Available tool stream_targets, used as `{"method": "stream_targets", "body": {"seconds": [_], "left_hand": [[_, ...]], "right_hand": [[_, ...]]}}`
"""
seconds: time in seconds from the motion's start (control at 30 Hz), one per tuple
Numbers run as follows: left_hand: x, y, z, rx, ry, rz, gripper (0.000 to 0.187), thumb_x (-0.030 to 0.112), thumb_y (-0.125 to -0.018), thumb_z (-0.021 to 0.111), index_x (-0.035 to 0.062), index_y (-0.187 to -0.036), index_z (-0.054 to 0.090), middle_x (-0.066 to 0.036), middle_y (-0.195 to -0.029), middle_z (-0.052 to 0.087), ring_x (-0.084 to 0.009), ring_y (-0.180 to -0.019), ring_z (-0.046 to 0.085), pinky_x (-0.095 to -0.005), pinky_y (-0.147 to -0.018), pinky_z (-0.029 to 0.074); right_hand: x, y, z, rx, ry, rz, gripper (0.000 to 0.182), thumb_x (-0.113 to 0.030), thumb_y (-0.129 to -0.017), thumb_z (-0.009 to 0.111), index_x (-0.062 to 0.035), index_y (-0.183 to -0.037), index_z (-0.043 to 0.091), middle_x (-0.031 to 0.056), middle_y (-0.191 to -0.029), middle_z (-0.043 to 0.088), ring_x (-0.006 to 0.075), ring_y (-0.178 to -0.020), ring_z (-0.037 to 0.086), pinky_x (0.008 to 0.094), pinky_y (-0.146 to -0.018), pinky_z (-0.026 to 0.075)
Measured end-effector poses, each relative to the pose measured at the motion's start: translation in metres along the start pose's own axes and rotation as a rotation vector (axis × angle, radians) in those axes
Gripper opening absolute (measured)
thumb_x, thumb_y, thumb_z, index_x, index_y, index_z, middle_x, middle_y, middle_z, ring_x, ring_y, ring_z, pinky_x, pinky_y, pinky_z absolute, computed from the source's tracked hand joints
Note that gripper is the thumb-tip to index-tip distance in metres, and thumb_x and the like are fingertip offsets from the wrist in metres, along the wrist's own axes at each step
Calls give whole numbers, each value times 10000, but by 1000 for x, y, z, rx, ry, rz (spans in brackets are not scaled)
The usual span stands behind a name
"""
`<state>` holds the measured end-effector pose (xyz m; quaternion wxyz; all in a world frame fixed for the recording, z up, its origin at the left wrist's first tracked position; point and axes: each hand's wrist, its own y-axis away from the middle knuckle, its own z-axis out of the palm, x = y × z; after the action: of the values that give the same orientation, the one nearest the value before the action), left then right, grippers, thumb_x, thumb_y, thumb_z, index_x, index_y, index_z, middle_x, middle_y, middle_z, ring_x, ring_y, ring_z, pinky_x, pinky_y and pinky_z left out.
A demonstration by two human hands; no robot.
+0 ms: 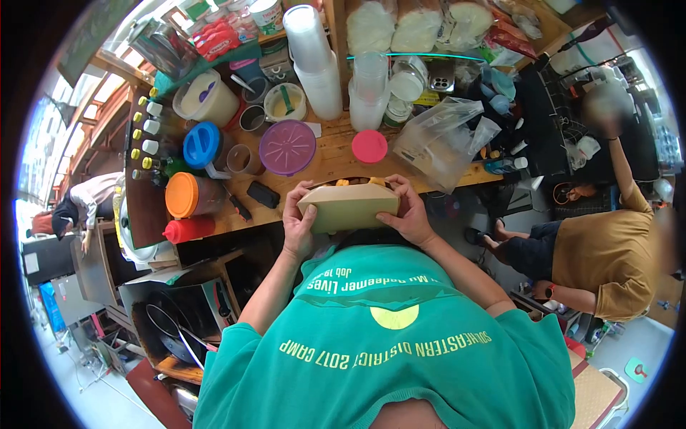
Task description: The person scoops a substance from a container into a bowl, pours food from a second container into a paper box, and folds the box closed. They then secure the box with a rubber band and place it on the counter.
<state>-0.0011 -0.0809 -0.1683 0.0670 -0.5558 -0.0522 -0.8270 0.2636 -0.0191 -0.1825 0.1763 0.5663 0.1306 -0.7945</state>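
Observation:
A kraft-paper food box is held up in front of my chest, at the edge of the wooden counter. My left hand grips its left end, thumb on the near side. At the other end, my right hand holds it the same way. Golden-brown food pieces show over the far rim; the rest of the contents is hidden by the near wall. Beyond the box lie a round purple lid and a pink lid, both apart from my hands.
On the wooden counter stand an orange-lidded jar, a blue-lidded pitcher, a red squeeze bottle and stacked plastic cups. A clear plastic bag lies right. A person in a brown shirt is at right; another bends at far left.

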Motion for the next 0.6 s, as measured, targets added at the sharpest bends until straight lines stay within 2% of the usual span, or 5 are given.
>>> {"method": "stream_targets", "body": {"seconds": [0.13,0.27,0.4,0.43,0.6], "left_hand": [[13,-5,15,-46,-3,39,340,255,-967,702,83,-1197,521,-102,-1425,430,-214,-1270,506,-381,-1106,382],[19,-1,28,-70,46,27,388,223,-976,679,87,-1290,497,-100,-1433,459,-242,-1306,493,-412,-1122,388],[13,-1,47,-52,122,-38,478,220,-928,703,77,-1337,500,-136,-1436,510,-285,-1358,460,-450,-1165,332],[11,-1,52,-77,168,-35,479,203,-930,696,86,-1347,491,-130,-1441,503,-285,-1361,458,-453,-1164,339],[25,1,90,-155,281,-88,331,104,-977,656,106,-1269,500,-94,-1378,506,-253,-1313,492,-434,-1129,397]], "right_hand": [[-20,4,-1,29,32,-99,443,-26,-782,858,-118,-1011,490,75,-1423,378,192,-1339,406,352,-1139,312],[-30,12,-6,68,31,-159,458,-23,-777,860,-116,-1008,477,81,-1411,397,200,-1328,421,358,-1139,321],[-48,28,-21,130,285,-168,494,-19,-757,873,-102,-1019,462,92,-1381,438,210,-1311,446,366,-1116,362],[-54,33,-23,130,236,-182,500,-14,-760,872,-111,-1015,452,90,-1390,427,195,-1313,430,354,-1111,358],[-73,54,-41,182,161,-246,482,3,-774,867,-105,-984,447,88,-1410,391,161,-1298,425,334,-1089,362]]}}
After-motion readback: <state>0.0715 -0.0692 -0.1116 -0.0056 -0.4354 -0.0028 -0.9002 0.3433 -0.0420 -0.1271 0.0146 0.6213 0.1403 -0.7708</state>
